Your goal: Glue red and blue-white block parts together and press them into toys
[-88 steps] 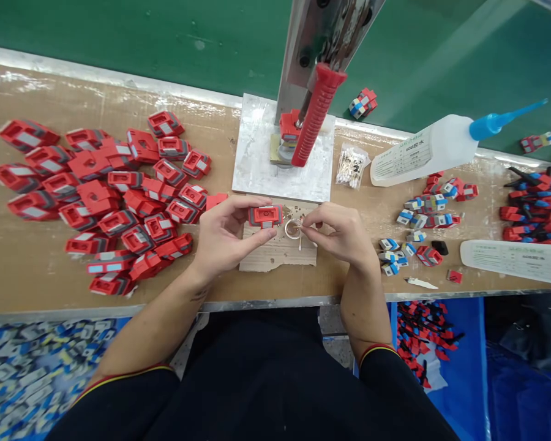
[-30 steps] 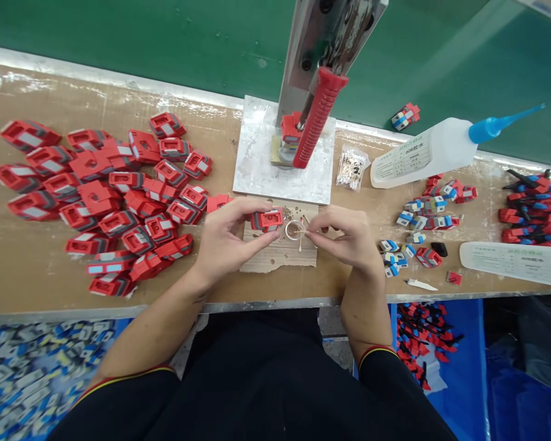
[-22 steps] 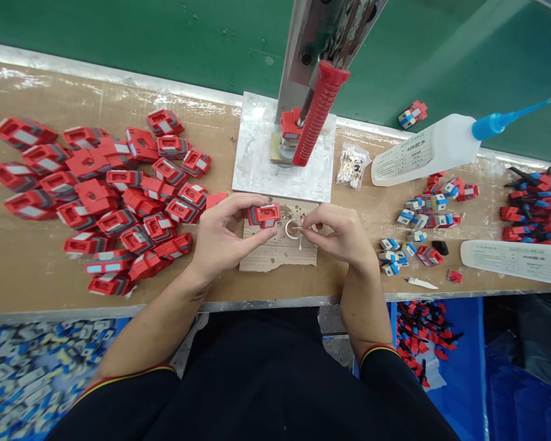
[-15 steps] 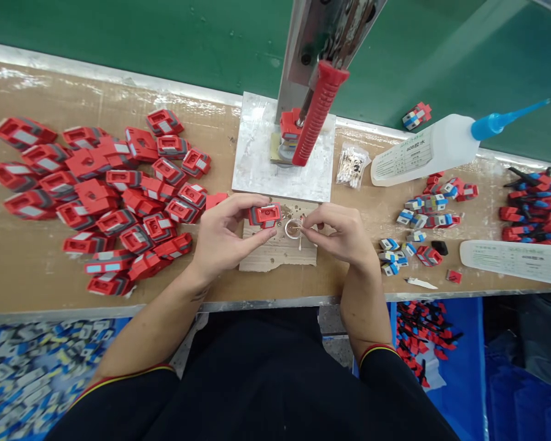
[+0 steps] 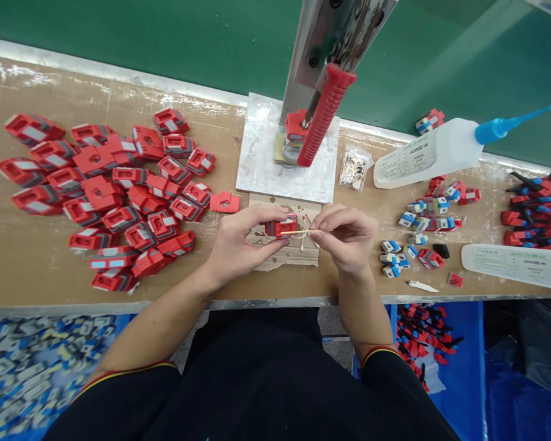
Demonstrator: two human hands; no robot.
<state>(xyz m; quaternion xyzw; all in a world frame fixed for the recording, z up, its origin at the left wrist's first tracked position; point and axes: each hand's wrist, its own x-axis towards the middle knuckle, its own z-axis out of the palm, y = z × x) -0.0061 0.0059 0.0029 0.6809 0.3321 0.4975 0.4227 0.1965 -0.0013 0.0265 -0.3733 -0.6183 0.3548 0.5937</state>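
Observation:
Between the thumb and fingers of my left hand [image 5: 243,242] is a red and grey plastic toy part [image 5: 275,226], its hollow side facing up. My right hand [image 5: 346,236] pinches a cotton swab [image 5: 297,232], whose tip lies over the red part's recess; whether it touches inside, I cannot tell. A small round dish with swabs in it is partly hidden behind the fingers. Beneath both hands lies a torn piece of cardboard [image 5: 275,260]. A flat red piece [image 5: 224,202] rests just beyond my left hand.
Many red and grey parts [image 5: 119,217] cover the left side. A press with a red handle [image 5: 327,116] stands ahead on a metal plate [image 5: 257,159]. To the right are bagged swabs [image 5: 355,167], a glue bottle [image 5: 422,156], another bottle [image 5: 514,263], small blocks [image 5: 395,260] and a blade [image 5: 421,286].
The swab in my right hand has moved from the small dish to the red part. My left hand has brought that part rightward, closer to the right hand.

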